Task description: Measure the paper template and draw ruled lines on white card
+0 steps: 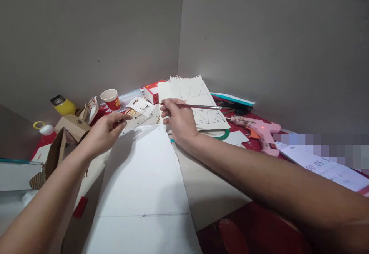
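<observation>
Pinched between the fingers of my left hand [105, 132] is a clear plastic ruler [141, 120], near the far edge of a large white sheet [141, 177]. My right hand [183, 123] is closed around a dark pencil [200, 106], which points roughly sideways. A pencil line with a small mark crosses the near part of the sheet. Behind my right hand lies a paper [191, 84] with drawn triangle patterns, partly covered by the hand.
At the right lies a pink glue gun [265, 131]. A red paper cup [111, 101], a yellow bottle [65, 106], cut cardboard [73, 125] and thin wooden sticks [132, 112] are at the left. A red box [151, 92] stands behind. Grey walls meet at the back.
</observation>
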`<state>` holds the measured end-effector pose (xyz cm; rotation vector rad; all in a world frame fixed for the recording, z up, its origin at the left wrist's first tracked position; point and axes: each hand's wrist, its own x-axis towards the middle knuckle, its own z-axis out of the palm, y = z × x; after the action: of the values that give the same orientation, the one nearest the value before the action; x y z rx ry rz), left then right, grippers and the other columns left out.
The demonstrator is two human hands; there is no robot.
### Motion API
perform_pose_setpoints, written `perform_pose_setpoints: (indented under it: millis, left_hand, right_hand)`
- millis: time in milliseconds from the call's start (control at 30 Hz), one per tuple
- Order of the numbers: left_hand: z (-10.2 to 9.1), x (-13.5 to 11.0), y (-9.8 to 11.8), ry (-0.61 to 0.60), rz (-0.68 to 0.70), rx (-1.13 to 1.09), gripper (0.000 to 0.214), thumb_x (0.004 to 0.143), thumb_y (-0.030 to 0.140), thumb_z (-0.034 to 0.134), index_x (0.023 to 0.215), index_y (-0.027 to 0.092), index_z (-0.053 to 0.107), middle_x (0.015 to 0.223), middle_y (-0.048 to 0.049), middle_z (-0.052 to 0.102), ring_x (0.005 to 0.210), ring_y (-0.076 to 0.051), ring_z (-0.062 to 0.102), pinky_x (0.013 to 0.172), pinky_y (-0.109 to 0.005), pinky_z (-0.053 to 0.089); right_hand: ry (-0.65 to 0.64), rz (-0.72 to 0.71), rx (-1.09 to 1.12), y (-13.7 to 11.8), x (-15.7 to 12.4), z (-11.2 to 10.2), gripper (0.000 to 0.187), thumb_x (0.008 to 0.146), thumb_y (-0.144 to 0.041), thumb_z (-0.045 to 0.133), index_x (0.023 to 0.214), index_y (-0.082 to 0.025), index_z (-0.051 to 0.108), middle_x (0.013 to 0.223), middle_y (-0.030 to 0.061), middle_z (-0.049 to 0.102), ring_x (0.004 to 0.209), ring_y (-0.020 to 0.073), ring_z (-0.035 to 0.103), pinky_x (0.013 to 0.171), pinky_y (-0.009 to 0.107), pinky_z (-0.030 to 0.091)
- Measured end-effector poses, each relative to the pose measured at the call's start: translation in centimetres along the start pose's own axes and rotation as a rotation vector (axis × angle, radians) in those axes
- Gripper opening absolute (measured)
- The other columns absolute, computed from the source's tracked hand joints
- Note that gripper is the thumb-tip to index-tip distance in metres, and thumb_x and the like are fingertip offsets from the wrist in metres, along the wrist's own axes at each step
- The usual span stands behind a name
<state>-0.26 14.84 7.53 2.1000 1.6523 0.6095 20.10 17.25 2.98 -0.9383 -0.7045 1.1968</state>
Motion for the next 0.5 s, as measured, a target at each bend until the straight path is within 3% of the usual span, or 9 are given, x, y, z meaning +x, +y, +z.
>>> perform_pose_setpoints:
  millis: [133,267,367,500]
  left_hand:
    - [1.1,2.8,-0.6,-0.072,0.109,0.025,0.035,0.085,0.041,0.051,0.098,0.017,0.073,0.092,-0.0064,0.072,0.081,-0.021,0.061,0.073,-0.030,0.045]
    - [1.4,4.3,-1.6,-0.126,0.166,-0.038,0.034,0.084,0.043,0.054,0.098,0.017,0.073,0.101,-0.0066,0.074,0.095,-0.023,0.064,0.084,-0.030,0.046]
    - [1.4,4.9,-1.6,-0.201,0.193,-0.076,0.035,0.084,0.044,0.055,0.098,0.018,0.073,0.103,-0.0059,0.074,0.098,-0.024,0.064,0.087,-0.030,0.045]
    - [1.5,5.3,-0.7,-0.268,0.228,-0.083,0.033,0.082,0.044,0.056,0.093,0.019,0.075,0.098,-0.0050,0.075,0.094,-0.023,0.064,0.084,-0.030,0.045]
  right_hand:
    - [0.037,-0.075,-0.024,0.6,1.0,-0.8,0.011,0.086,-0.032,0.057,0.087,-0.021,0.059,0.071,-0.0026,0.063,0.056,0.0087,0.055,0.044,0.018,0.039]
    - [0.014,-0.160,-0.182,0.7,1.8,-1.6,0.017,0.091,-0.036,0.053,0.095,-0.023,0.063,0.082,0.0004,0.071,0.073,0.0116,0.064,0.057,0.021,0.048]
    - [-0.107,-0.167,-0.329,0.7,2.0,-1.9,0.013,0.088,-0.033,0.060,0.092,-0.022,0.066,0.086,0.0013,0.073,0.080,0.0130,0.065,0.066,0.024,0.050]
    - [-0.296,-0.107,-0.450,1.0,2.0,-2.1,0.010,0.077,-0.020,0.067,0.088,-0.020,0.069,0.070,-0.0012,0.069,0.064,0.0125,0.060,0.062,0.026,0.048]
